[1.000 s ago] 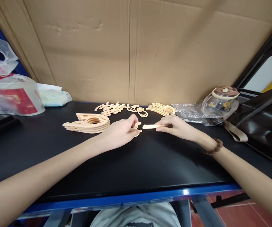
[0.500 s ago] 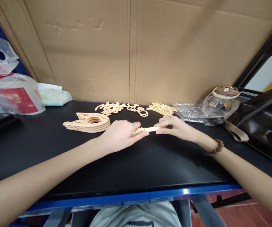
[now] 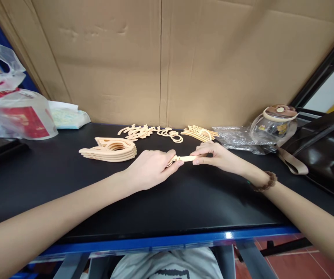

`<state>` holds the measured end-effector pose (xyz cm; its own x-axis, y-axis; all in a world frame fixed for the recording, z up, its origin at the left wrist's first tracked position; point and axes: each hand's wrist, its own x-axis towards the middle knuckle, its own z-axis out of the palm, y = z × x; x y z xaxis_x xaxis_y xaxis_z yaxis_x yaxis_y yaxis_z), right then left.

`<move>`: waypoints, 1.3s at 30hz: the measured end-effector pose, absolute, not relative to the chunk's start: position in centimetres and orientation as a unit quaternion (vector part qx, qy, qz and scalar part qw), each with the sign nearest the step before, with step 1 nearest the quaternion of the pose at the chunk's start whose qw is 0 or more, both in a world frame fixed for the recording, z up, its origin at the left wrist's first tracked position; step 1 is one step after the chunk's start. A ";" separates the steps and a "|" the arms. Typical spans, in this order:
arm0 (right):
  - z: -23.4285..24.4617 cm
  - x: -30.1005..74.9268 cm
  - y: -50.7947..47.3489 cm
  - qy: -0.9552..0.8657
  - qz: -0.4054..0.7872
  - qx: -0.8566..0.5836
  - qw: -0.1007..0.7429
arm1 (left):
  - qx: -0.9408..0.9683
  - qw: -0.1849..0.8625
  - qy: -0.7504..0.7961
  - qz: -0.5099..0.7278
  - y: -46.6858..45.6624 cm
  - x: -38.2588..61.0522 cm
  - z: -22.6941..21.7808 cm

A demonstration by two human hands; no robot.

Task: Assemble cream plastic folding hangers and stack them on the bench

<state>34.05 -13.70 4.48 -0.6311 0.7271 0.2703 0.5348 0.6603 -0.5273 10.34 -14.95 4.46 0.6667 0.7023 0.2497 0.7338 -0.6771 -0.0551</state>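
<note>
Between my two hands, above the black table (image 3: 161, 209), is a narrow beige hanger piece (image 3: 186, 158). My left hand (image 3: 151, 168) pinches its left end, where a curved part shows by the thumb. My right hand (image 3: 220, 157) grips the right end between thumb and fingers. Much of the piece is hidden by the fingers, so I cannot tell how its parts are joined. Left of my left hand lies a neat stack of beige folded hangers (image 3: 108, 154). Behind the hands are loose hook-shaped pieces (image 3: 140, 132), several rings (image 3: 176, 137) and a pile of straight strips (image 3: 197, 133).
Crumpled clear plastic bags (image 3: 233, 135) and a clear round jar (image 3: 274, 126) stand back right, beside a dark bag (image 3: 329, 151). At left are a bagged white container (image 3: 24, 116), a tissue pack (image 3: 68, 116) and a black object (image 3: 1, 149). Cardboard (image 3: 111, 69) walls the back.
Both hands keep hold of the hanger piece, with a slight shift of the left fingers on it. The whole view has moved a little.
</note>
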 end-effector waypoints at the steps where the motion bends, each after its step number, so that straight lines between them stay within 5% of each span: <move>1: 4.3 34.0 -13.6 -0.882 0.199 -0.355 0.236 | -0.910 0.083 -0.394 -0.095 -14.9 10.4 4.3; 18: 2.9 33.5 -13.4 -0.888 0.151 -0.345 0.264 | -0.917 0.134 -0.373 -0.039 -14.1 10.3 3.2; 39: 2.9 33.4 -13.6 -0.847 0.240 -0.408 0.241 | -0.882 0.239 -0.400 -0.071 -14.9 10.6 4.4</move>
